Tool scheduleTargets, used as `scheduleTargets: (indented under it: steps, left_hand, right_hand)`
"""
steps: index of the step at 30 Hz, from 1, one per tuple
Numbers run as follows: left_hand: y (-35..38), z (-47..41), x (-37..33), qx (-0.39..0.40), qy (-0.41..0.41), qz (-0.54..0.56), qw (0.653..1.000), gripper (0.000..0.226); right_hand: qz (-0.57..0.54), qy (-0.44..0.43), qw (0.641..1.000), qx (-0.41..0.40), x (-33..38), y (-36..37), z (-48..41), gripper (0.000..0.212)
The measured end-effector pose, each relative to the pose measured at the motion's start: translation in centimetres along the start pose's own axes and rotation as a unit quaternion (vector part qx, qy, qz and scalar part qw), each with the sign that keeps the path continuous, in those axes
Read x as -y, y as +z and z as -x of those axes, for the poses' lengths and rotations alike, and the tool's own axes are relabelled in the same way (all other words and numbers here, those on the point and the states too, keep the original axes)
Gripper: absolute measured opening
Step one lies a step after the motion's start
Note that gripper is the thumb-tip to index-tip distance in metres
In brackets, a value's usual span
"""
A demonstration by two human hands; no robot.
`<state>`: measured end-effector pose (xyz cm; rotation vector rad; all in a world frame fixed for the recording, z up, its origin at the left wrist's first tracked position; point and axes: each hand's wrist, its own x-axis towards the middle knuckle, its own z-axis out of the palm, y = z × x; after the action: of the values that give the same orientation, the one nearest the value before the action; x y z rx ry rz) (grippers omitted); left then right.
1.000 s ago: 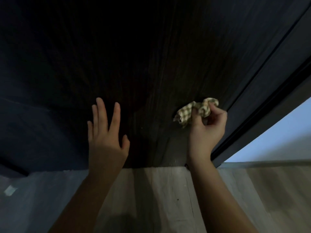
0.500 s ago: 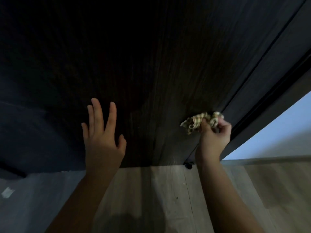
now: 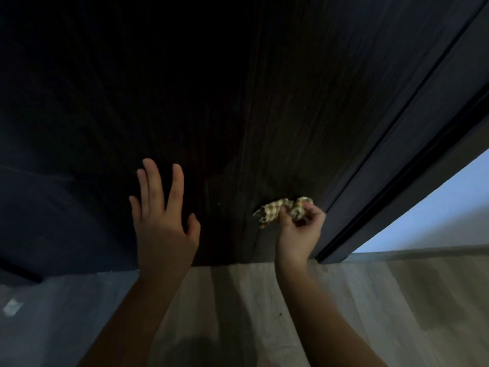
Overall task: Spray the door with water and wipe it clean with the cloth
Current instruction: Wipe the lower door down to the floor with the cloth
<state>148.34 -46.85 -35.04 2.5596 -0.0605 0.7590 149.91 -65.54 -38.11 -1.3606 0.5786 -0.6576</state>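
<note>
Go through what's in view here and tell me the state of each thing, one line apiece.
Left hand: open, fingers straight and spread, low in front of the door.
Right hand: fingers curled round the cloth.
Cloth: checked, bunched up, held low by the door's right edge.
Door: dark wood grain; too dim to tell wet from dry.
Floor: pale planks, the arms' shadows across them.

It looked like a room in a home. A dark wood-grain door (image 3: pixel 264 115) rose ahead of the left hand (image 3: pixel 162 221), pale plank flooring (image 3: pixel 251 300) ran beneath both wrists, and a plain light wall (image 3: pixel 436 207) stood right of the right hand (image 3: pixel 300 229).
</note>
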Motion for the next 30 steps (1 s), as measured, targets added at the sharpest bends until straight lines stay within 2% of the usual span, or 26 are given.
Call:
scheduleTargets:
  steps: [4, 7, 10, 12, 16, 19, 22, 24, 27, 30]
  left_hand:
    - [0.0, 0.0, 0.0, 0.009, 0.007, 0.012, 1.0, 0.091]
    - [-0.2, -0.1, 0.0, 0.012, 0.007, 0.009, 1.0, 0.093]
    - [-0.5, -0.1, -0.2, 0.017, 0.007, 0.007, 1.0, 0.093]
    - [-0.6, -0.1, -0.2, 0.024, 0.006, 0.008, 1.0, 0.092]
    - [-0.7, 0.1, -0.3, 0.03, -0.005, 0.002, 1.0, 0.092]
    - [-0.6, 0.0, -0.3, 0.037, -0.006, 0.0, 0.999, 0.091]
    - [-0.5, 0.0, -0.3, 0.03, -0.012, 0.006, 0.999, 0.092]
    - [-0.4, 0.0, -0.2, 0.028, -0.01, 0.005, 1.0, 0.092]
    - [-0.5, -0.1, 0.0, 0.039, -0.013, 0.0, 0.999, 0.094]
    - [-0.7, 0.0, -0.2, 0.041, -0.012, 0.0, 0.999, 0.093]
  right_hand:
    - [0.036, -0.102, 0.992, 0.059, 2.3, 2.1, 1.6, 0.049]
    - [0.054, -0.185, 0.977, 0.095, 3.8, 3.4, 3.1, 0.042]
    - [0.073, -0.21, 0.969, 0.106, 2.3, 3.5, 3.2, 0.042]
    - [0.107, -0.164, 0.976, 0.099, -0.3, 2.6, 2.9, 0.044]
    - [0.121, 0.044, 0.992, 0.011, -6.0, 0.7, 1.4, 0.046]
    - [0.103, 0.204, 0.973, -0.043, -8.9, -0.1, -0.4, 0.041]
    - [0.064, 0.345, 0.935, -0.055, -11.5, -1.2, -2.2, 0.028]
    - [0.083, 0.37, 0.924, -0.057, -12.8, -2.3, -3.5, 0.026]
    - [0.113, 0.327, 0.932, -0.109, -13.7, -3.6, -5.2, 0.03]
    - [0.071, 0.3, 0.943, -0.124, -11.9, -3.8, -5.5, 0.035]
